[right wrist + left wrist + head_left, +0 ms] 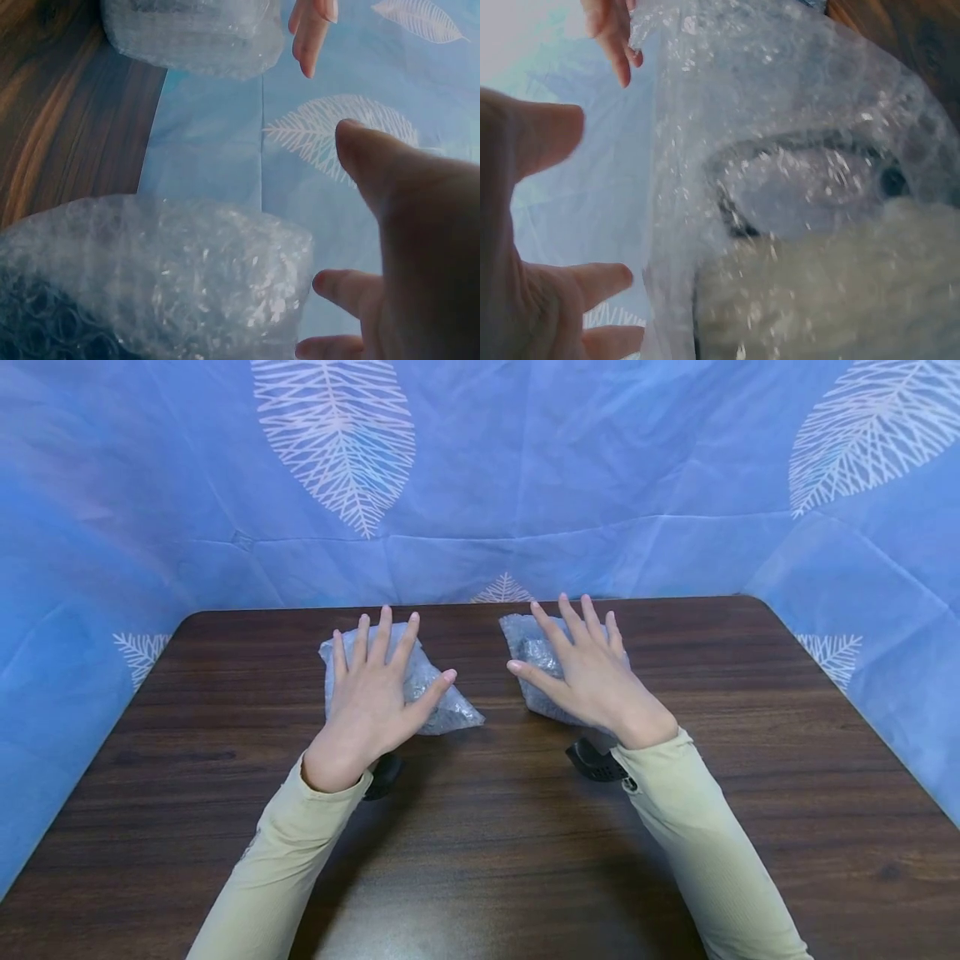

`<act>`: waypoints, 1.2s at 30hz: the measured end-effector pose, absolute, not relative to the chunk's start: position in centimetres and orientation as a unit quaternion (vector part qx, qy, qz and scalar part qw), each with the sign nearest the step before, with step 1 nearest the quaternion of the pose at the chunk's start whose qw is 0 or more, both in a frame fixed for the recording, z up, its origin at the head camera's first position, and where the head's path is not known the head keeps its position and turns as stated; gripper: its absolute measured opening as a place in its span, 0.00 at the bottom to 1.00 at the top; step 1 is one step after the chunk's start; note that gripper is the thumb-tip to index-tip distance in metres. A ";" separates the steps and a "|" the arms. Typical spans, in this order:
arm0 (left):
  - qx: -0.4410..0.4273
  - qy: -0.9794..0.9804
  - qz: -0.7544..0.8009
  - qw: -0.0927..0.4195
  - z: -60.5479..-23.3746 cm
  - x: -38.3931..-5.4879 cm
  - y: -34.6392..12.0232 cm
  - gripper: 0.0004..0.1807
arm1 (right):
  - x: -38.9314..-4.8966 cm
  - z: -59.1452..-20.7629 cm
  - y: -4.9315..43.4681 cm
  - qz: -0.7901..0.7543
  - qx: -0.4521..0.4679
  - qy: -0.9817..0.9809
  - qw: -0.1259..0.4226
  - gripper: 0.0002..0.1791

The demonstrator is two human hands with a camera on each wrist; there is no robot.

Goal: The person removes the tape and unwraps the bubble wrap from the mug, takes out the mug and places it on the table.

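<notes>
Two bubble-wrapped packages lie side by side toward the far edge of the table. Over the left package (453, 714) my left hand (371, 702) is held palm down, fingers straight and spread. My right hand (592, 677) is spread the same way over the right package (528, 647). Neither hand grips anything. Through the left package's wrap (825, 67), a dark curved outline and a pale beige area show in the left wrist view. Dark blue shows faintly inside the right package (210, 270) in the right wrist view. The hands partly cover both packages in the head view.
The dark wood-grain table (480, 827) has rounded far corners. A blue cloth with white leaf prints (600, 460) hangs behind and at both sides. Black wrist devices (594, 762) sit under both sleeve cuffs.
</notes>
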State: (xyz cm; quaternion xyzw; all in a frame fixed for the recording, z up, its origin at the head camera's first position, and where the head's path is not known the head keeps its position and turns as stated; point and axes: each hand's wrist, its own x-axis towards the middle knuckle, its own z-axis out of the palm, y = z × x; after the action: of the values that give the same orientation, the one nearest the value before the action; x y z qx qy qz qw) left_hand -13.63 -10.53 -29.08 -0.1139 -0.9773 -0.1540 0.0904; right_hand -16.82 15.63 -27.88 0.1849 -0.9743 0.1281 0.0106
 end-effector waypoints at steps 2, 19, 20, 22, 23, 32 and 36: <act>-0.118 -0.976 -0.156 0.090 -29.1 -13.6 -10.7 0.46 | -16.7 -27.8 15.6 0.131 0.195 -0.972 0.015 0.46; -0.172 -0.970 -0.152 0.077 -28.3 -13.6 -13.4 0.35 | -16.0 -27.7 14.0 0.224 0.301 -0.918 0.128 0.33; -0.173 -0.970 -0.154 0.076 -28.2 -13.6 -13.6 0.34 | -15.9 -27.7 13.8 0.234 0.305 -0.914 0.130 0.32; -0.176 -0.969 -0.157 0.076 -28.0 -13.6 -14.0 0.32 | -15.6 -27.8 13.5 0.251 0.311 -0.907 0.135 0.31; -0.177 -0.968 -0.158 0.078 -27.9 -13.5 -14.1 0.30 | -15.5 -27.8 13.3 0.256 0.313 -0.904 0.137 0.30; -0.171 -0.967 -0.154 0.106 -27.5 -13.5 -15.5 0.25 | -14.8 -28.3 12.0 0.271 0.331 -0.891 0.154 0.25; -0.167 -0.968 -0.155 0.105 -27.7 -13.6 -15.9 0.25 | -14.6 -28.7 11.6 0.277 0.347 -0.882 0.159 0.23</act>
State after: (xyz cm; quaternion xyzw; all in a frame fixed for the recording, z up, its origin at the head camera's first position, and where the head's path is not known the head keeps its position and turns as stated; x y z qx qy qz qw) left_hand -13.59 -15.90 -27.71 -0.1666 -0.9680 -0.1554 0.1051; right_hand -14.56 11.65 -28.70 0.3474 -0.8817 0.2767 0.1590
